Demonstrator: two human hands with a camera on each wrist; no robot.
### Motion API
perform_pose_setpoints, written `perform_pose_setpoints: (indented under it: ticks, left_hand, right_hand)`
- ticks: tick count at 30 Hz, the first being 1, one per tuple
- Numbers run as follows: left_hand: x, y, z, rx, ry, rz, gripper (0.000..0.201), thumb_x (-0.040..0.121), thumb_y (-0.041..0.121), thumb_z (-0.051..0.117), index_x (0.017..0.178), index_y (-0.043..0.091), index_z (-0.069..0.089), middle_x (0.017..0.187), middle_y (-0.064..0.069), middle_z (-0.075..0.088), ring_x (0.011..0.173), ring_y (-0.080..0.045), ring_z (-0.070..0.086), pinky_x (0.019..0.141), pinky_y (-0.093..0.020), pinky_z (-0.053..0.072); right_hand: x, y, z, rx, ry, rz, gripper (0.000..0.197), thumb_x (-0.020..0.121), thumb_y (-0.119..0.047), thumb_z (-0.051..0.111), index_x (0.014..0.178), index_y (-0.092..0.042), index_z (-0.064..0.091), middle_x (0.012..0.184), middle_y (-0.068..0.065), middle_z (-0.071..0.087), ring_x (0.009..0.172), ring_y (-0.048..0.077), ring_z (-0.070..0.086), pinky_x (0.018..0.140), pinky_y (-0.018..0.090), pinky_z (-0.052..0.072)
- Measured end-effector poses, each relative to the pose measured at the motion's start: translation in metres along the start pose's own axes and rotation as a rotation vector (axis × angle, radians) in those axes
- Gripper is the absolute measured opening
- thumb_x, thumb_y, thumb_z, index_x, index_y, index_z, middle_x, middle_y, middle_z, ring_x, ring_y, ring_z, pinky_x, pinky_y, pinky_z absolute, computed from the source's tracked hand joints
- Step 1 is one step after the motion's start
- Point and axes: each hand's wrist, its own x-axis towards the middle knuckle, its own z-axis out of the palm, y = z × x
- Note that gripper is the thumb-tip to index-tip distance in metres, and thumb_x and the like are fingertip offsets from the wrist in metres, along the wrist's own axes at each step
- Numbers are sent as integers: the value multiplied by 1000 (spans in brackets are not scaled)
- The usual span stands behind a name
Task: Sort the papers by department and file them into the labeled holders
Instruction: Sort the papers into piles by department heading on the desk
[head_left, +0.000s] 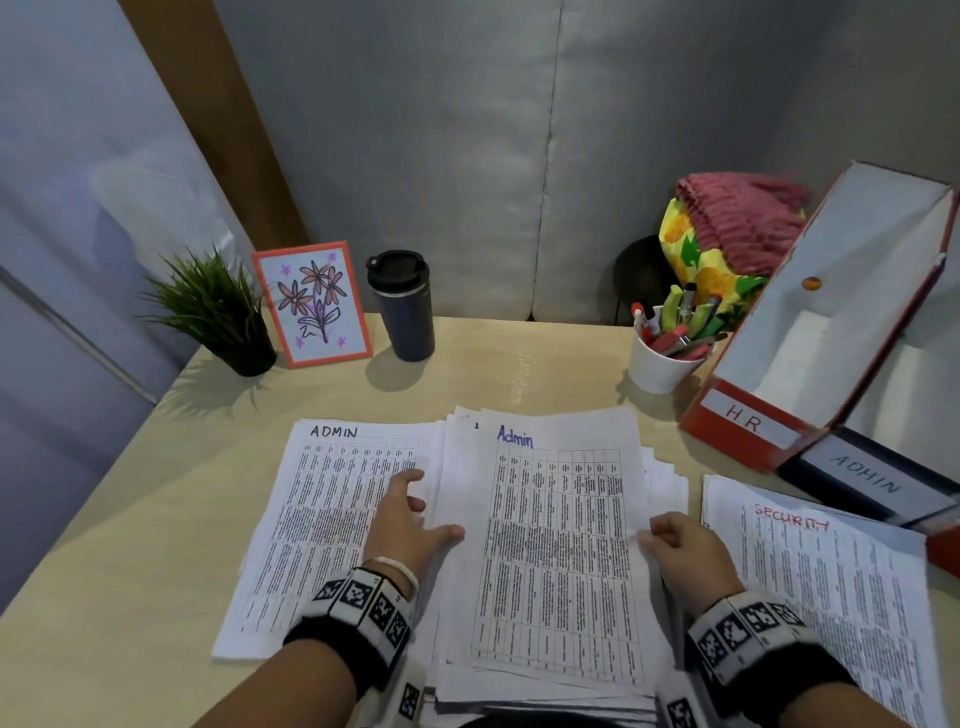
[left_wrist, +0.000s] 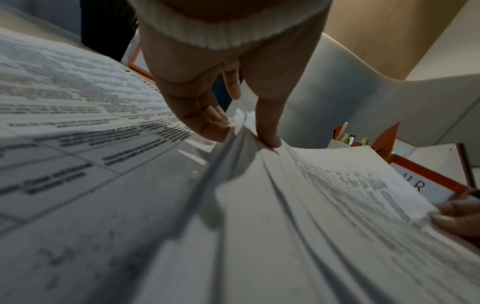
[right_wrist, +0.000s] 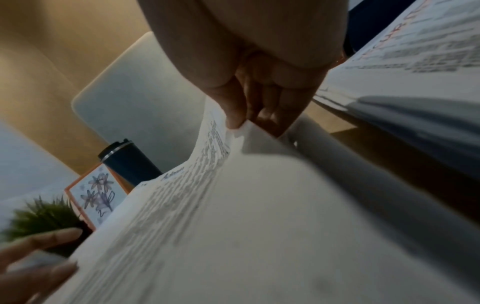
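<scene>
A thick stack of printed papers (head_left: 550, 561) lies in the middle of the table, its top sheet headed "Admin" in blue. My left hand (head_left: 431, 514) holds the stack's left edge, thumb on top and fingers at the side (left_wrist: 246, 131). My right hand (head_left: 657, 535) pinches the top sheet's right edge, which is lifted slightly (right_wrist: 246, 125). A pile headed "ADMIN" (head_left: 322, 519) lies to the left, and a pile headed "SECURITY" (head_left: 831, 597) to the right. A red holder labeled "H.R." (head_left: 748, 423) and a dark holder labeled "ADMIN" (head_left: 872, 483) stand at the right.
At the back of the table stand a small green plant (head_left: 218, 312), a framed flower drawing (head_left: 311, 304), a dark travel mug (head_left: 402, 306) and a white cup of pens (head_left: 665, 353). A colourful bag (head_left: 727, 244) sits behind the cup.
</scene>
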Motion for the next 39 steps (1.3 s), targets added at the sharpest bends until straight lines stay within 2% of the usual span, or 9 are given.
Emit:
perform_pose_setpoints:
  ticks: [6, 11, 15, 21, 25, 30, 32, 35, 39]
  left_hand:
    - [7, -6, 2, 104, -9, 8, 34, 67, 31, 80, 91, 19, 58, 110, -3, 56, 93, -15, 53, 79, -24, 40]
    - [13, -9, 5, 161, -99, -64, 55, 56, 52, 82, 91, 19, 56, 102, 2, 58, 92, -15, 55, 79, -26, 43]
    - [13, -7, 7, 204, -115, -85, 49, 54, 47, 84, 78, 18, 51, 79, 3, 55, 68, -12, 51, 61, -24, 43]
    - [21, -3, 2, 235, -152, -95, 24, 68, 26, 79, 62, 17, 58, 68, 0, 60, 61, -11, 54, 64, -23, 49]
    - [23, -5, -6, 253, -176, -73, 33, 75, 22, 71, 52, 18, 48, 58, -3, 44, 52, -17, 42, 58, -21, 38]
    - [19, -10, -7, 48, -57, -9, 14, 75, 16, 72, 82, 23, 63, 83, 7, 69, 81, -14, 66, 81, -30, 55]
    - [17, -10, -5, -22, -60, -4, 11, 78, 21, 71, 80, 19, 61, 78, 5, 66, 76, -15, 63, 71, -29, 53]
    - [15, -7, -2, -39, -141, -11, 35, 85, 36, 64, 62, 19, 42, 57, 6, 43, 55, -11, 43, 53, -24, 32]
    - [19, -10, 0, -156, -192, -20, 31, 75, 32, 76, 92, 13, 59, 87, 2, 66, 83, -16, 64, 70, -25, 50]
  right_hand:
    - [-3, 8, -25, 209, 215, 129, 10, 88, -14, 60, 95, -8, 64, 97, 11, 64, 86, 25, 54, 82, 31, 42]
    - [-10, 19, -49, 278, 384, 222, 25, 93, -14, 53, 113, -1, 59, 107, 16, 58, 87, 22, 45, 88, 30, 37]
    - [-9, 29, -49, 258, 392, 263, 27, 93, -18, 53, 114, -2, 59, 109, 15, 59, 88, 24, 48, 95, 37, 40]
    - [-5, 26, -37, 300, 284, 250, 21, 92, -19, 55, 108, -5, 59, 101, 13, 60, 94, 29, 57, 93, 34, 42]
    - [-10, 6, -30, 292, 156, 165, 6, 93, -9, 53, 97, -6, 56, 84, 9, 52, 81, 20, 45, 74, 27, 34]
    - [0, 1, -13, 225, 25, 134, 7, 89, -12, 59, 96, -11, 59, 92, 9, 61, 86, 24, 56, 82, 30, 42]
    - [4, -1, -7, 232, -9, 128, 4, 87, -11, 60, 90, -9, 62, 91, 8, 66, 85, 26, 61, 82, 33, 48]
    - [8, -1, 2, 217, -86, 112, 5, 85, -10, 63, 90, -8, 65, 81, 8, 67, 69, 20, 59, 64, 27, 48]
    - [9, 0, 9, 225, -187, 88, 6, 79, -3, 69, 80, -8, 65, 74, 7, 65, 65, 20, 57, 64, 31, 48]
